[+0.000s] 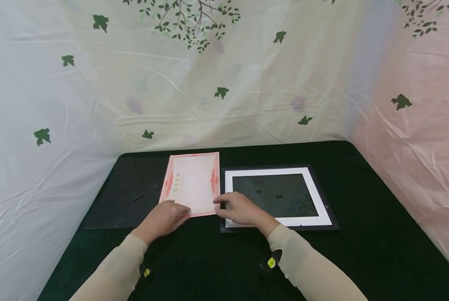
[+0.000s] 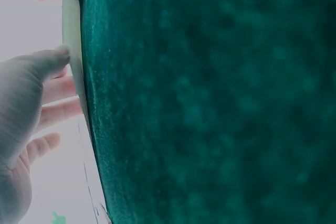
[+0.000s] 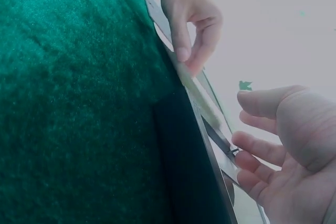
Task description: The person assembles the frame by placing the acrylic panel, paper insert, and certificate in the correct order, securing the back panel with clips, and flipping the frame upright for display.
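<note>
A certificate sheet (image 1: 193, 184) with a pink ornamental border lies at the left of a picture frame (image 1: 322, 196). My left hand (image 1: 166, 218) pinches the sheet's near edge at its lower left corner, with thumb and fingers also visible in the right wrist view (image 3: 194, 19). At the sheet's lower right edge is my right hand (image 1: 241, 209), partly over the frame's white mat (image 1: 292, 220). In the right wrist view its thumb and fingers stand apart; whether a fingertip touches the sheet I cannot tell.
A dark frame backing (image 1: 111, 196) with small metal catches lies at the left, partly under the sheet. Dark green cloth (image 1: 378, 242) covers the table. A pale printed curtain (image 1: 254, 104) hangs behind and on both sides.
</note>
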{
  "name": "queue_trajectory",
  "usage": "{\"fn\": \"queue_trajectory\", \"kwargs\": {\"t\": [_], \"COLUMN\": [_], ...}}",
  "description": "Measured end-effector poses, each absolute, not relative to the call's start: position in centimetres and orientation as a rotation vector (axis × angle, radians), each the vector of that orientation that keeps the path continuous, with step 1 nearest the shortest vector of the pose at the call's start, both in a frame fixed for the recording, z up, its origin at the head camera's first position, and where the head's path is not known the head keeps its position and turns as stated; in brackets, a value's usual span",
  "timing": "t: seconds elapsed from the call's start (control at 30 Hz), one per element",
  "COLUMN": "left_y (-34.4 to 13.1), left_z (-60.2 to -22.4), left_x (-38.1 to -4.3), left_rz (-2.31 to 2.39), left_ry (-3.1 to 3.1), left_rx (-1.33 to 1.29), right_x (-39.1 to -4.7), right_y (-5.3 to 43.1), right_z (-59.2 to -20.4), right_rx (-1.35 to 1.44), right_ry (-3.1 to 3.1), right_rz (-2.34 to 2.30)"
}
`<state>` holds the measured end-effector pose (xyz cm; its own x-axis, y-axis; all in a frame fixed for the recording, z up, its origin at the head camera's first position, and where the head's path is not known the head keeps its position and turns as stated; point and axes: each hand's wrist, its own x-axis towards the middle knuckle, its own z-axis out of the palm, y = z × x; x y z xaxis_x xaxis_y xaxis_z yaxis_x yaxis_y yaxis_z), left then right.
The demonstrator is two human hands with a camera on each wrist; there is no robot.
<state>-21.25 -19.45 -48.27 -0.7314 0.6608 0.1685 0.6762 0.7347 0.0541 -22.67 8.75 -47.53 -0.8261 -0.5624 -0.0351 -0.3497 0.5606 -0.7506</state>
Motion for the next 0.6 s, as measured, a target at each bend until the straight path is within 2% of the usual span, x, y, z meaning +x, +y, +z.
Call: {"fn": "queue_trajectory", "kwargs": {"t": [0.27, 0.6], "left_y": [-19.2, -18.9], "left_z": [-47.9, -47.4], "left_x": [-20.8, -19.8], "left_rz": [-0.181, -0.23], "left_ry": [-2.672, -2.549], "left_rx": [-1.028, -1.084], "right_x": [-22.3, -22.4], "right_y": [8.3, 6.7], "right_z": [-47.1, -47.5], "right_rx": [-0.656, -0.346], "right_ry": [2.514, 2.27], "right_rz": [-1.21, -1.643]}}
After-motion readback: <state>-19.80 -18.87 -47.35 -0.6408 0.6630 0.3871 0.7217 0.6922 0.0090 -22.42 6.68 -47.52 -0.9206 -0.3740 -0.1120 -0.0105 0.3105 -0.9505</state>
